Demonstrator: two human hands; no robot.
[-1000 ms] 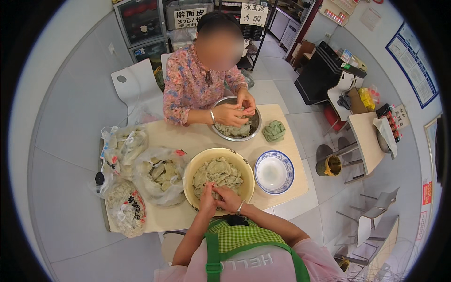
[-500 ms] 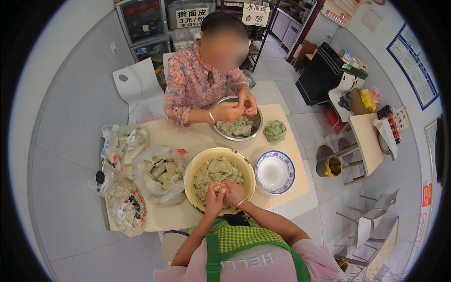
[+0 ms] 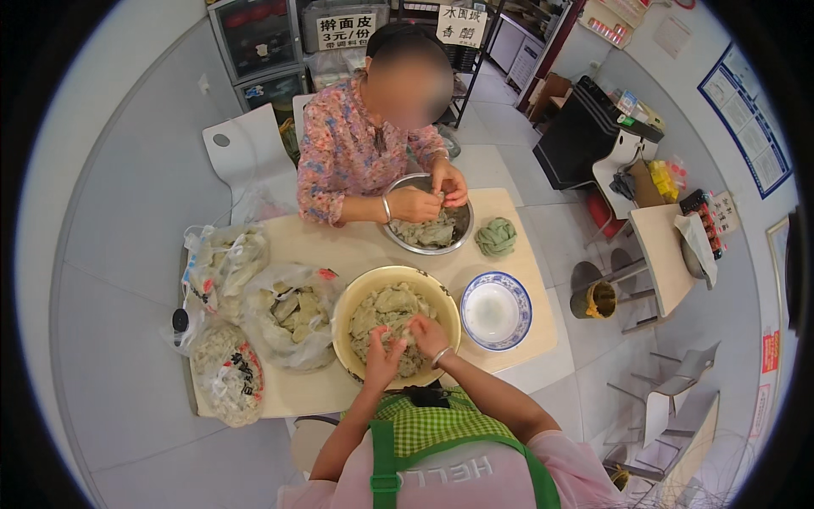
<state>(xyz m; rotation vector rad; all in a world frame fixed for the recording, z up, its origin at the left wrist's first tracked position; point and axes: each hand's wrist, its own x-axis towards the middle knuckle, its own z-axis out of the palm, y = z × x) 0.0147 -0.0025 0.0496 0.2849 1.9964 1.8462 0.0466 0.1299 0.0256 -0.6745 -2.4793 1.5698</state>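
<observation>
A large yellow bowl (image 3: 356,293) full of pale green leafy pieces (image 3: 386,310) sits at the near edge of the beige table (image 3: 339,250). My left hand (image 3: 383,358) and my right hand (image 3: 426,333) are both inside it, fingers closed on a bit of the greens between them. Across the table a person in a floral shirt has both hands over a metal bowl (image 3: 458,231) of the same greens. A white bowl with a blue rim (image 3: 497,310) stands empty to the right of my bowl.
Clear plastic bags of greens (image 3: 288,316) and two more bags (image 3: 227,373) (image 3: 222,259) lie on the table's left side. A green cloth wad (image 3: 496,236) lies at the far right. A white chair (image 3: 242,157), a small side table (image 3: 661,246) and a yellow bucket (image 3: 598,299) stand around.
My hands have stayed in the yellow bowl, shifting slightly as they work the greens. The person opposite keeps both hands over the metal bowl.
</observation>
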